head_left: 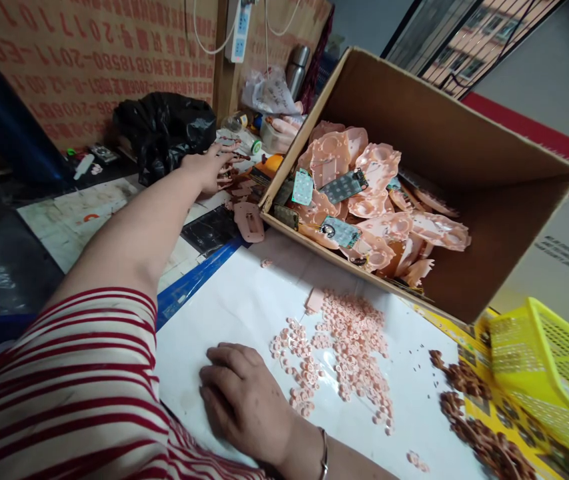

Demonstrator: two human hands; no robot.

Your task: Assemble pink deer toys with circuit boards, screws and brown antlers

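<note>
My left hand (208,168) reaches to the back of the bench with its fingers spread over small clutter, beside a black plastic bag (167,130). Dark thin bits show by its fingertips, but I cannot make out a grip on anything. My right hand (247,403) rests on the white sheet (189,360) with its fingers curled under; whatever they may hold is hidden. To its right lies a spread of small pink ring-like plastic pieces (354,333), with a pink block (315,300) at their top edge. Beyond the left hand's fingers is a flat pink plastic part (249,222).
A tilted cardboard box (509,193) holds pink plastic shells (379,167) and circuit boards (341,232). At the right are a yellow basket (524,360) and brown pieces (484,433). A metal flask (297,70) and a power strip (240,33) are at the back.
</note>
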